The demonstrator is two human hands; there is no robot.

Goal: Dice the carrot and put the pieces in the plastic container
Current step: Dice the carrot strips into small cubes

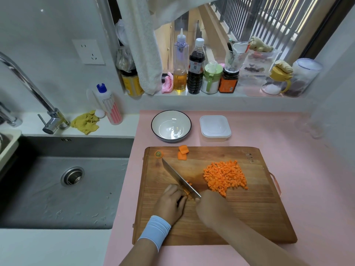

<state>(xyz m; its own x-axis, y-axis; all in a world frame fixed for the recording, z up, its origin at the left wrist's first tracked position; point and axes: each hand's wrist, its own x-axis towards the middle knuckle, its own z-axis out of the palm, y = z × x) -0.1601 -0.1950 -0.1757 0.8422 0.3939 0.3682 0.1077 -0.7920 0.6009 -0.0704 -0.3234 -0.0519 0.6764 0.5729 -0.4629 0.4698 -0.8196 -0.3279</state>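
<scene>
Carrot piece [187, 192], orange, short: lay mid-board on brown wooden cutting board [249, 217], pinned under curled fingers of left hand [171, 202]. Right hand [213, 206] clenched round handle of steel kitchen knife [178, 177], blade pointing to 11 o'clock. Heap of orange carrot cubes [224, 177] at 2 o'clock of blade. White square plastic container [215, 128] at 12 o'clock, beyond board.

White bowl [171, 126], sink [38, 189] (grey, wet)
</scene>
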